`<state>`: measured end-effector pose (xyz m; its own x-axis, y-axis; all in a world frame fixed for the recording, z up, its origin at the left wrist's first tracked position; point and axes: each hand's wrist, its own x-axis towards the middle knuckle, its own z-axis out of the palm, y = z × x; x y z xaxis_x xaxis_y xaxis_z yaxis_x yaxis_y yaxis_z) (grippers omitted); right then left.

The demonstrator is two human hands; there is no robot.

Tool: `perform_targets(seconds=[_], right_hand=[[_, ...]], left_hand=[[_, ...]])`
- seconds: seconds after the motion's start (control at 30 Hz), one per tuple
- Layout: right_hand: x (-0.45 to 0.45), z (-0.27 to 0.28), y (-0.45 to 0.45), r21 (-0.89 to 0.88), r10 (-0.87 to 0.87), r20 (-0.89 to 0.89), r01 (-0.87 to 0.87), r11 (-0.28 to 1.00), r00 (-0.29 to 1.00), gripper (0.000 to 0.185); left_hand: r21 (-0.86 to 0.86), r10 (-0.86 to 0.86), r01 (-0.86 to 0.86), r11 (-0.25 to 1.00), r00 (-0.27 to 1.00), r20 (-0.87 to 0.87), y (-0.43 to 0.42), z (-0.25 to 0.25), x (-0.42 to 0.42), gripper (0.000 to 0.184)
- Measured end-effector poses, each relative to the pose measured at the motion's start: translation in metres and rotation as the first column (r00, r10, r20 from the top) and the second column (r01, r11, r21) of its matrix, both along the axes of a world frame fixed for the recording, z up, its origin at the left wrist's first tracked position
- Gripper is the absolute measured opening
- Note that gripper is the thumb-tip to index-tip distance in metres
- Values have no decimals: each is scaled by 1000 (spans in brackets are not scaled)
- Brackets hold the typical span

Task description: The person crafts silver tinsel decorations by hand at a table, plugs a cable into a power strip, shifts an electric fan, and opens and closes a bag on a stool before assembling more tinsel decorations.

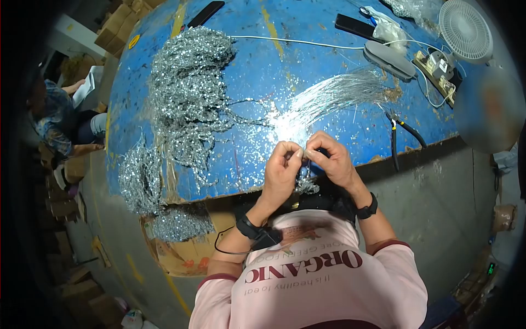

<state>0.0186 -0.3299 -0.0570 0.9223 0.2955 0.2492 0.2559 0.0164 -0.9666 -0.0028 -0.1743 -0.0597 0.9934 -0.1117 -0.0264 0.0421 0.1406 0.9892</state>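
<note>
Both my hands meet at the table's front edge, under a bright patch of light. My left hand is closed in a pinch, its fingertips touching those of my right hand, which pinches too. What lies between the fingertips is too small to make out. A short silver tinsel piece hangs just below them. Beyond my hands a fan of thin silver wires spreads over the blue table. A tinsel strand runs leftward to a large heap of silver tinsel.
Black-handled pliers lie right of my hands. Farther right are a grey case, a power strip and a white fan. A cardboard box with tinsel stands below the table's left edge. Another person sits at the far left.
</note>
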Motion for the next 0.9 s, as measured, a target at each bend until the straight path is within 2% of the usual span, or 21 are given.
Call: perform_targets(seconds=[0.03, 0.07, 0.13, 0.23, 0.3, 0.37, 0.47, 0.5, 0.53, 0.6, 0.63, 0.67, 0.73, 0.77, 0.8, 0.87, 0.9], right_hand=[[0, -4, -1, 12, 20, -6, -20, 1000, 1000, 7], [-1, -4, -1, 12, 21, -8, -21, 1000, 1000, 7], [-1, -3, 0, 66, 29, -47, -25, 997, 998, 8], [-3, -7, 4, 146, -21, -82, 32, 989, 996, 9], [-5, -9, 6, 136, -41, -78, 51, 989, 996, 9], [-3, -10, 6, 126, -59, -64, 67, 990, 996, 9], [-6, 0, 6, -41, -117, -46, 116, 992, 992, 10], [-13, -7, 5, -73, -174, -113, 167, 983, 978, 11], [-14, -11, 5, -89, -174, -104, 165, 982, 979, 11], [-6, -16, 9, -35, -155, -34, 154, 987, 987, 10], [-2, -19, 12, 10, -151, -70, 152, 988, 986, 11], [0, -22, 13, 36, -164, -125, 169, 985, 979, 11], [-4, -28, 9, 40, -139, -105, 144, 989, 985, 12], [4, -29, 13, 60, -163, -77, 168, 984, 984, 13], [2, -28, 11, 24, -164, -101, 168, 986, 981, 12], [-2, -22, 11, -94, -186, -46, 181, 979, 982, 12], [-3, -16, 14, -83, -199, -20, 196, 977, 980, 12]], left_hand=[[-78, -40, 36, 996, 998, -54, 0, 2, 2, 8], [-78, -39, 35, 996, 998, -56, 3, 2, 2, 8], [-249, -188, 128, 960, 953, -235, 10, 4, 6, 10], [-284, -230, 159, 946, 943, -239, 12, 5, 8, 10], [-302, -251, 173, 937, 937, -243, 12, 6, 7, 10], [-60, -150, 143, 988, 979, -135, 11, 6, 7, 9], [38, -86, 90, 995, 991, -99, 7, 3, 3, 10], [77, -100, 113, 991, 982, -160, 6, -3, -2, 13], [34, -47, 50, 998, 994, -96, 3, -24, -4, 10], [98, -79, 84, 992, 996, -51, 7, 0, 0, 18], [-145, -68, 53, 988, 992, -103, 5, 2, -1, 19], [-272, -71, 56, 961, 997, -44, 3, -6, 2, 22], [51, -68, 73, 996, 993, -95, 5, 10, 0, 26], [133, -53, 38, 990, 993, 110, 6, 3, -1, 27], [109, -55, 42, 993, 992, 116, 7, 5, -1, 24], [184, 2, -28, 982, 991, 137, 8, 11, -3, 20], [262, 14, -74, 962, 974, 226, 9, 12, -2, 16]])
